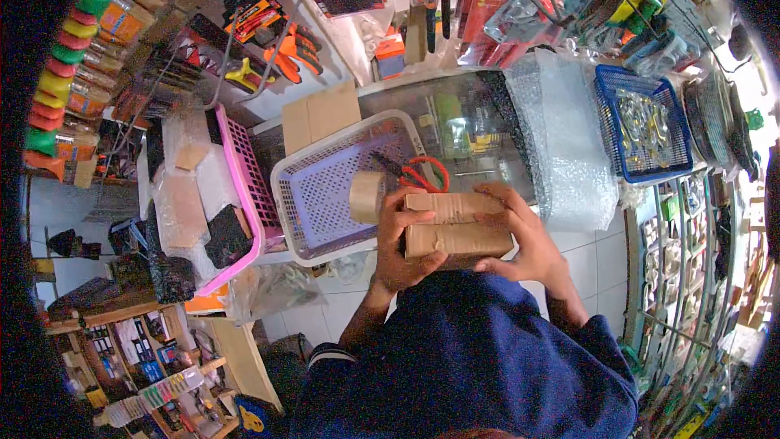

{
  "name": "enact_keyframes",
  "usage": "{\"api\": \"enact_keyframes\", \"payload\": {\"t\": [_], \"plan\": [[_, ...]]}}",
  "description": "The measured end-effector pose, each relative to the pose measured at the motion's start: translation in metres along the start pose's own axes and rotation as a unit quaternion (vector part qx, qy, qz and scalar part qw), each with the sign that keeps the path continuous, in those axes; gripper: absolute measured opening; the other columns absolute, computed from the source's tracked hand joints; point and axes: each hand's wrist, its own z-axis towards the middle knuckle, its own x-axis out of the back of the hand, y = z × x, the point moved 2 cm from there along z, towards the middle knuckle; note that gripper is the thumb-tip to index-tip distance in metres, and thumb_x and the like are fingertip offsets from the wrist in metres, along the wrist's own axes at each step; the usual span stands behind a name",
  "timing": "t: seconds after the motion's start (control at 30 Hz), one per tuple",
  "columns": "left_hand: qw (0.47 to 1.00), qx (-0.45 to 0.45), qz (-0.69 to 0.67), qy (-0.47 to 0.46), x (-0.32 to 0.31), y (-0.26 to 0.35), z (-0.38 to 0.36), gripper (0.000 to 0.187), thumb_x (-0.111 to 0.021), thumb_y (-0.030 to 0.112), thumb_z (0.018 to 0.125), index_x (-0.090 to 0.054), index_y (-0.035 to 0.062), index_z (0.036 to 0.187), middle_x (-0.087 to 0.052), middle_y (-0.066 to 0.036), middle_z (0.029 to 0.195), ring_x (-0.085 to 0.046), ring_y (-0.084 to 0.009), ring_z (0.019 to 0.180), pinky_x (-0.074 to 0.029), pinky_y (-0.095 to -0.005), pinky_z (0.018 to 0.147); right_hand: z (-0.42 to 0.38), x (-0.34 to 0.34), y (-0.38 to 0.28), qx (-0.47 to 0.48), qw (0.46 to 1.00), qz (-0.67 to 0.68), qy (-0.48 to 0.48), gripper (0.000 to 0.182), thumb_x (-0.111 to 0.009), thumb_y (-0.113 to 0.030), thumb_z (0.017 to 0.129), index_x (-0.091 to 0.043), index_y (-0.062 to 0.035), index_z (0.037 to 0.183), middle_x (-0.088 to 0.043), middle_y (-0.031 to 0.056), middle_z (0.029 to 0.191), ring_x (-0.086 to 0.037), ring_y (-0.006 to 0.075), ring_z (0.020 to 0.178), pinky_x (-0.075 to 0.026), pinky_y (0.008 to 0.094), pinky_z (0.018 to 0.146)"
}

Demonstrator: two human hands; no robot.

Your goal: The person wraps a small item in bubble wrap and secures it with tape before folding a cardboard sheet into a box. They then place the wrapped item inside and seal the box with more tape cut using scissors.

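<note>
Between both hands is a small brown cardboard box point(455, 228), held close to the chest, with a seam running across its top. My left hand point(400, 236) wraps round its left end, thumb near the lower edge and fingers over the top. At the right end my right hand point(524, 236) grips it, fingers on the far corner and thumb at the near edge. Just beyond my left hand, a roll of tape point(368, 197) and scissors with red handles point(426, 174) lie in a pale plastic basket point(284, 215), the scissors toward its right side.
A pink basket point(258, 232) with wrapped packages stands at left. Bubble wrap point(565, 146) drapes over the glass counter point(471, 126), beside a blue basket point(605, 126) of metal parts. A flat cardboard piece point(321, 118) lies behind the pale basket. Packaged tools hang above; shelves point(674, 252) stand at right.
</note>
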Motion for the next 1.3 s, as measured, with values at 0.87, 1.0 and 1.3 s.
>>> {"api": "enact_keyframes", "payload": {"t": [0.87,1.0,1.3], "plan": [[0.898,0.045,0.415,-0.142,0.112,-0.048,-0.001,0.065,-0.08,0.036,0.083,-0.059,0.0107,0.14,-0.05,-0.009,0.153,-0.046,-0.0324,0.142,-0.039,-0.0457,0.111,0.051,0.049,0.11,-0.014,0.957,-0.287,0.038,0.061,-0.084,-0.024,0.075,-0.056,-0.007,0.127,-0.05,0.021,0.148,-0.035,0.0472,0.145,-0.036,0.0515,0.117],[0.919,0.015,0.388,-0.074,0.106,-0.053,-0.002,0.063,-0.08,0.035,0.083,-0.061,0.012,0.138,-0.058,-0.009,0.144,-0.054,-0.0327,0.131,-0.042,-0.0448,0.108,0.056,0.054,0.1,-0.022,0.962,-0.27,0.044,0.065,-0.085,-0.026,0.074,-0.057,-0.008,0.13,-0.052,0.0212,0.145,-0.037,0.0464,0.144,-0.035,0.0514,0.117],[0.946,0.037,0.316,-0.058,0.108,-0.041,0.03,0.055,-0.08,0.026,0.085,-0.063,0.0075,0.135,-0.064,-0.014,0.122,-0.059,-0.0353,0.116,-0.046,-0.0438,0.101,0.068,0.056,0.089,-0.017,0.97,-0.236,0.052,0.073,-0.085,-0.028,0.074,-0.055,-0.0064,0.137,-0.057,0.019,0.139,-0.051,0.042,0.13,-0.041,0.0487,0.11]]}}
